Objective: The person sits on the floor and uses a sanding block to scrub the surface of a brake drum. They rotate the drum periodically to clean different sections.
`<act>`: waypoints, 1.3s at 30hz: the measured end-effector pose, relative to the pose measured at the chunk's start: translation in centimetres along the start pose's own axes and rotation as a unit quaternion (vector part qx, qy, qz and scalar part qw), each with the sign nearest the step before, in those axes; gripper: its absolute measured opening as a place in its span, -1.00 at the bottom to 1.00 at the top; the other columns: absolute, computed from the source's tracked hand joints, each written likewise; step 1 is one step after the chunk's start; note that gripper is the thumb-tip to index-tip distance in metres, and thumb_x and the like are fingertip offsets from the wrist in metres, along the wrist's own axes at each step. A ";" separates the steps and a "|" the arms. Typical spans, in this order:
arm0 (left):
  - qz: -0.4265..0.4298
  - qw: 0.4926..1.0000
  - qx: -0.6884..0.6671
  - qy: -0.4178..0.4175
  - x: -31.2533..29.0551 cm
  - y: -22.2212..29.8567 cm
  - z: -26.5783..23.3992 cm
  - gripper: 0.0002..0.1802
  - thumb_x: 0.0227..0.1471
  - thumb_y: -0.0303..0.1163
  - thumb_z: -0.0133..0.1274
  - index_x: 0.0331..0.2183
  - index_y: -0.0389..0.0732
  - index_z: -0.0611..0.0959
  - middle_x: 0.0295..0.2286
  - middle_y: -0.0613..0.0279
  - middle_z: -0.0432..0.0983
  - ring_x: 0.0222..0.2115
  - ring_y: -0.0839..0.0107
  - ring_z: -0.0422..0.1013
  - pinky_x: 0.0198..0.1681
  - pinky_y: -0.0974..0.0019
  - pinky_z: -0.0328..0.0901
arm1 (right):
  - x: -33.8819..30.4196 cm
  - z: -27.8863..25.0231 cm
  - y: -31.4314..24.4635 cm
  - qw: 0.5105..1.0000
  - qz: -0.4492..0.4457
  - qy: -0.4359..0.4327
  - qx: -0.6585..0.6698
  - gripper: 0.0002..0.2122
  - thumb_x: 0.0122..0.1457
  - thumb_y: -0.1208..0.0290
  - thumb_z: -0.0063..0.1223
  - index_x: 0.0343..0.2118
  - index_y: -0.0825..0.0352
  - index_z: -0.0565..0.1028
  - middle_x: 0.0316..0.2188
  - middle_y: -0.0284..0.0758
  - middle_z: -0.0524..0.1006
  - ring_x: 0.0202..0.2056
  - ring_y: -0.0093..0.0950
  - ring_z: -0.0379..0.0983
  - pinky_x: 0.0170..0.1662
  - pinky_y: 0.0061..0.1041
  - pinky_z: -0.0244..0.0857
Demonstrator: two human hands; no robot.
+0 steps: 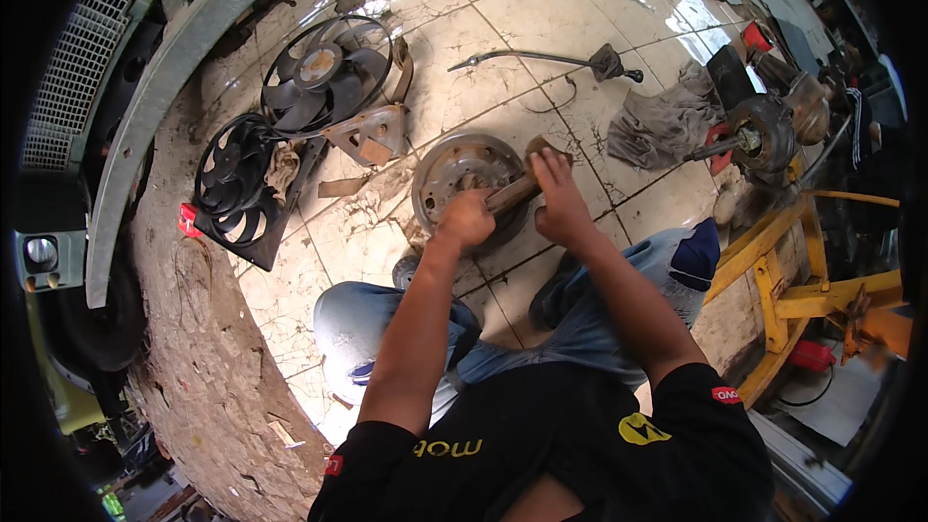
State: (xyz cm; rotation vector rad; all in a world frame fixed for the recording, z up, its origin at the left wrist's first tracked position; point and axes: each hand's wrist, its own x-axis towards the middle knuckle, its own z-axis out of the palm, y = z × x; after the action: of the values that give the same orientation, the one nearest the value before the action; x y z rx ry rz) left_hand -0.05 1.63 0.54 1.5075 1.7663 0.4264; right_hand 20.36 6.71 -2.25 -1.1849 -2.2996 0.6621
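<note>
My left hand (465,219) is closed round one end of a curved, worn metal strip that looks like a brake shoe (512,195). At the strip's far end is my right hand (561,195), its fingers bent over a small brown sheet-like piece (547,147) pressed against the strip. Whether that piece is sandpaper or cloth I cannot make out. Both hands are over a round, rusty metal drum or plate (437,166) lying on the floor between my knees. Its right side is partly hidden by the strip and my hands.
Black radiator fans (324,68) and a metal bracket (372,135) lie on the tiled floor (464,34) to the left. Ahead is a bent lever (541,56). A grey rag (660,121), a greasy mechanical assembly (764,130) and a yellow metal stand (773,300) are on the right.
</note>
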 end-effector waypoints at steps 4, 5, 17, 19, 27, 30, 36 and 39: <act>-0.007 1.000 0.005 -0.008 0.5 -2.0 0.4 -0.44 -0.16 -0.49 -0.05 -0.02 -0.21 0.63 -0.21 -0.21 0.57 -0.13 -0.09 0.48 0.01 0.07 0.37 | -0.3 -1.1 -3.8 0.993 -0.092 -0.069 -0.006 -0.24 -0.16 0.69 -0.01 0.27 0.29 0.23 0.31 -0.03 0.14 0.34 0.05 -0.04 0.33 -0.08 0.02; -0.017 1.000 0.004 -0.024 0.5 -2.2 0.3 -0.44 -0.16 -0.49 -0.05 -0.02 -0.21 0.62 -0.20 -0.21 0.57 -0.13 -0.09 0.48 0.01 0.07 0.37 | -0.2 -1.2 -4.0 0.992 -0.094 -0.086 0.001 -0.25 -0.15 0.67 0.01 0.26 0.28 0.24 0.31 -0.03 0.14 0.33 0.06 -0.02 0.31 -0.05 0.03; -0.007 1.000 0.007 -0.010 0.2 -0.7 -0.4 -0.51 -0.17 -0.50 -0.06 -0.11 -0.27 0.65 -0.22 -0.24 0.56 -0.12 -0.10 0.47 0.02 0.05 0.35 | -0.2 -0.6 -3.3 0.995 -0.081 -0.042 0.028 -0.25 -0.18 0.72 -0.08 0.25 0.27 0.26 0.30 -0.12 0.18 0.36 0.03 -0.08 0.34 -0.14 -0.01; 0.001 1.000 -0.002 0.005 0.4 -1.5 0.3 -0.53 -0.17 -0.50 -0.06 -0.12 -0.28 0.65 -0.22 -0.25 0.56 -0.12 -0.11 0.47 0.02 0.06 0.35 | 0.5 -0.6 -1.8 0.998 -0.042 -0.023 0.049 -0.25 -0.17 0.72 -0.07 0.24 0.27 0.27 0.31 -0.13 0.17 0.36 0.02 -0.09 0.35 -0.14 -0.01; -0.005 1.000 -0.002 -0.021 0.2 -0.6 -0.1 -0.48 -0.17 -0.50 -0.06 -0.07 -0.25 0.64 -0.23 -0.24 0.57 -0.12 -0.09 0.48 0.02 0.08 0.36 | 0.2 -0.7 -2.5 0.998 -0.052 -0.029 0.037 -0.26 -0.16 0.73 -0.08 0.24 0.23 0.28 0.29 -0.14 0.19 0.35 -0.01 -0.05 0.34 -0.19 0.02; -0.033 0.999 0.013 -0.038 0.4 -0.6 -0.5 -0.46 -0.16 -0.50 -0.06 -0.05 -0.23 0.63 -0.21 -0.22 0.57 -0.11 -0.08 0.48 0.02 0.09 0.36 | 0.4 -0.5 -2.3 0.997 -0.044 -0.030 0.057 -0.27 -0.15 0.71 -0.05 0.24 0.26 0.27 0.28 -0.11 0.20 0.33 0.04 -0.03 0.33 -0.15 0.03; -0.019 0.999 -0.028 -0.022 0.3 -0.6 0.5 -0.45 -0.16 -0.50 -0.06 -0.03 -0.22 0.63 -0.18 -0.21 0.56 -0.09 -0.07 0.47 0.04 0.10 0.35 | 0.7 0.7 1.1 0.998 0.041 0.015 0.052 -0.24 -0.18 0.74 -0.10 0.25 0.31 0.22 0.27 -0.02 0.15 0.34 0.03 -0.06 0.33 -0.13 -0.01; -0.013 1.000 -0.018 -0.016 0.2 -1.1 0.7 -0.44 -0.17 -0.50 -0.06 -0.03 -0.22 0.62 -0.18 -0.22 0.56 -0.09 -0.08 0.47 0.04 0.10 0.35 | 0.1 1.0 0.0 0.999 0.008 0.017 0.043 -0.23 -0.19 0.73 -0.10 0.26 0.32 0.20 0.26 0.01 0.15 0.34 0.06 -0.08 0.34 -0.11 -0.04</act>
State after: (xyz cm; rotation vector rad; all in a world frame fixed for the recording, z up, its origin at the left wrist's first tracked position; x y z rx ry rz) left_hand -0.30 1.42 -0.77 1.4579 1.7416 0.4169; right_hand 19.69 6.55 -3.01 -1.1676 -2.2139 0.7331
